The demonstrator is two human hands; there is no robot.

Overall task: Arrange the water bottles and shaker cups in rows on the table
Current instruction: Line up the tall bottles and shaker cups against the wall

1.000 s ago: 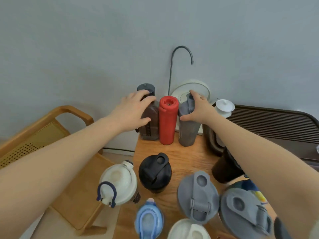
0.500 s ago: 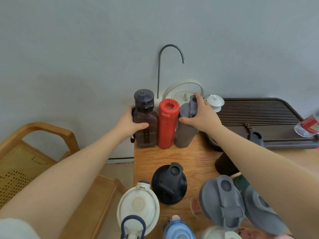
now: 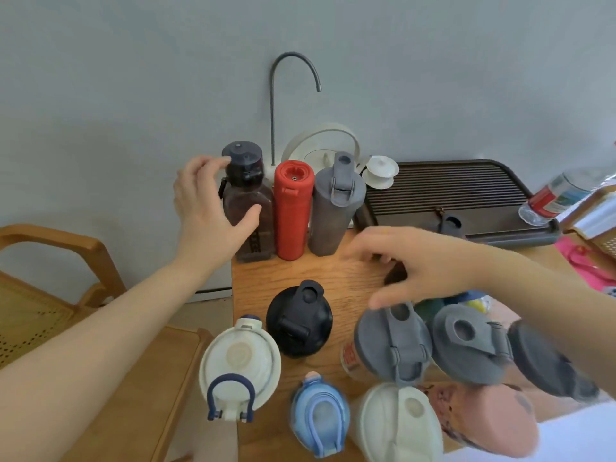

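We look down on a grained wooden tabletop where three bottles stand upright, side by side, along the far edge: a smoky translucent bottle with squared shoulders and a dark screw cap, a matte red cylinder bottle and a frosted grey shaker cup with a flip-top lid. Our left hand has its grip around the smoky bottle at the row's left end, fingertips at the cap, thumb across the front of the body; whether the palm touches it we cannot tell. Our right hand, motion-blurred, hovers with its grip loose and holding nothing, fingers spread above the nearer cluster, nearer us than the grey shaker cup. Directly under that grip sits a grey shaker lid; to its right a second grey lid; to its left a glossy black shaker top. Nearest us stand a cream bottle with a navy carry loop, a blue bottle and a cream-lidded cup. Beyond the right grip lies a dark slatted tray.
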